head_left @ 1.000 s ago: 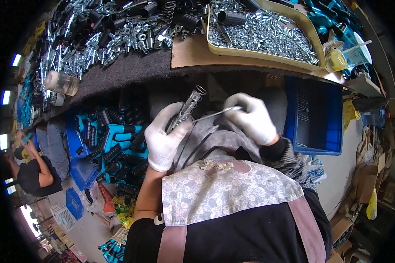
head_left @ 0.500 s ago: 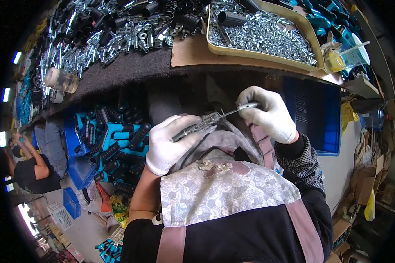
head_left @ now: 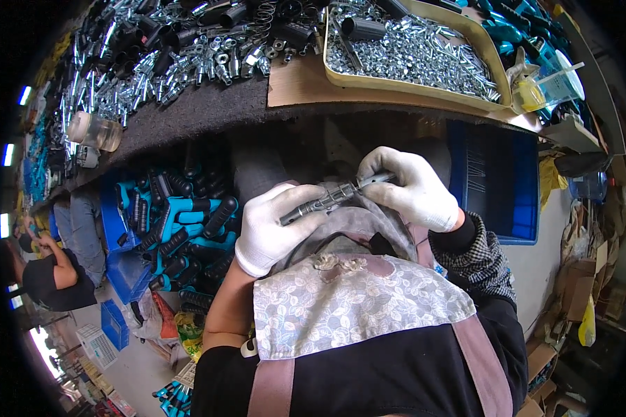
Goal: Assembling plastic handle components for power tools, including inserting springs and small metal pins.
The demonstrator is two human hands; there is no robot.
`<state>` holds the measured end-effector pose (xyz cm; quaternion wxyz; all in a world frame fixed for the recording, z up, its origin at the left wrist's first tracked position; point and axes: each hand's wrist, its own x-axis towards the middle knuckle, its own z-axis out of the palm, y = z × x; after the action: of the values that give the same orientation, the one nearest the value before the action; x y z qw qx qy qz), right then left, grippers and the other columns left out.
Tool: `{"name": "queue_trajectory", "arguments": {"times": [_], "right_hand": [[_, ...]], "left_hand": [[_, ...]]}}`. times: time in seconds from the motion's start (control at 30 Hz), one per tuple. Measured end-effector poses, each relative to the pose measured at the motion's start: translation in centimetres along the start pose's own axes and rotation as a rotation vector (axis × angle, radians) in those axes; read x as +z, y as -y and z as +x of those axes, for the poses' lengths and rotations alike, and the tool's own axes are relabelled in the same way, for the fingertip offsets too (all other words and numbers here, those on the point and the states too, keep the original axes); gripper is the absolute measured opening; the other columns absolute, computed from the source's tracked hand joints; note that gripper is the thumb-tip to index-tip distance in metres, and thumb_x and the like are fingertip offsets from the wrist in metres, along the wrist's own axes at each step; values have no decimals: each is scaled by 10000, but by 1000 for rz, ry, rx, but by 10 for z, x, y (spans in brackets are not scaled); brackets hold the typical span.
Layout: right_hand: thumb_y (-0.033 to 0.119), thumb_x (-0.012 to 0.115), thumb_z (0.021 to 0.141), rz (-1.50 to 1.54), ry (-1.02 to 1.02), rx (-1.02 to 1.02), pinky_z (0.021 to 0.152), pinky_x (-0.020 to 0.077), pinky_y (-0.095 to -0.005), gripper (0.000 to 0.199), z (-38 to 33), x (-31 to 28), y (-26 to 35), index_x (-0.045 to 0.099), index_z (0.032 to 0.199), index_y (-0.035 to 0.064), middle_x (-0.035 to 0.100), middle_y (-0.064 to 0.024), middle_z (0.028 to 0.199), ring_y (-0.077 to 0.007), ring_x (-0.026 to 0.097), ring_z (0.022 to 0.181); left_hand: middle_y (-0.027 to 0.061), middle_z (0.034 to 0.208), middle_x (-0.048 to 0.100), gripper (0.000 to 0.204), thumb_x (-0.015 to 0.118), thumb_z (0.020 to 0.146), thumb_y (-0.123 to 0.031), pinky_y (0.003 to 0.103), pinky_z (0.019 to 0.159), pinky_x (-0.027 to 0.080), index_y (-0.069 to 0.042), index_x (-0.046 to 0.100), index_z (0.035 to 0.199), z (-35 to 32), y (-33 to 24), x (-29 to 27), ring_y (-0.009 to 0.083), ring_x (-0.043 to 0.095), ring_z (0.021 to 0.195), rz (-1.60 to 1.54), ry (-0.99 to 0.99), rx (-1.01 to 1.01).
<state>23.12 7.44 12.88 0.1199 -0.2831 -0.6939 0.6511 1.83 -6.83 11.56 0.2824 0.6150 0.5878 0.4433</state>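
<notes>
Below cluttered workbench (head_left: 209,111), grey ribbed metal rod (head_left: 325,199).

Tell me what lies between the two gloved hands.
In the head view, a ribbed grey metal rod spans from the left hand to the right hand; both grip it.

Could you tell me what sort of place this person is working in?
Most likely a small assembly workshop for hand tools. The workbench is heaped with loose metal parts, a tray holds small metal fasteners, and a blue crate below holds teal-and-black handles. Both gloved hands, left hand and right hand, hold a metal rod.
</notes>
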Motion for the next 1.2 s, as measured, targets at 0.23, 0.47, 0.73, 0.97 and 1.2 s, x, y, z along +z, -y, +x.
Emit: {"name": "queue_trajectory", "arguments": {"times": [0.23,0.47,0.73,0.97,1.2], "right_hand": [[122,723,868,-282,-36,-302,737,533,-345,288,-1,19,-11,538,1063,20,640,-153,896,-279,681,827],[205,716,884,-375,14,-286,757,492,-343,388,2,7,-19,491,1134,12,576,-133,933,-242,603,836],[110,660,860,-138,-83,-352,915,496,-343,367,-12,10,-25,611,1197,-28,621,-154,1114,-263,632,1024],[73,643,882,-145,-111,-214,931,503,-340,388,-13,21,-23,596,1247,-49,644,-169,1159,-273,647,1051],[86,573,960,300,-64,106,947,509,-313,371,-6,19,-13,571,1287,-88,665,-148,1187,-187,633,1076]], "left_hand": [[148,873,693,321,793,703,-13,304,679,530,55,702,1003,-5,17,1,229,672,743,-28,30,42],[152,846,690,330,791,689,-19,323,704,520,53,706,1000,-5,16,7,243,663,749,5,53,-10],[166,891,708,285,781,744,-39,331,726,536,27,713,1013,2,5,9,272,697,795,-27,-102,-50],[157,866,698,290,801,744,-57,336,651,544,-3,705,1012,4,11,8,290,699,738,83,-141,81],[122,827,684,287,811,732,-91,357,600,536,-38,702,992,9,18,5,297,681,679,288,-148,267]]}}
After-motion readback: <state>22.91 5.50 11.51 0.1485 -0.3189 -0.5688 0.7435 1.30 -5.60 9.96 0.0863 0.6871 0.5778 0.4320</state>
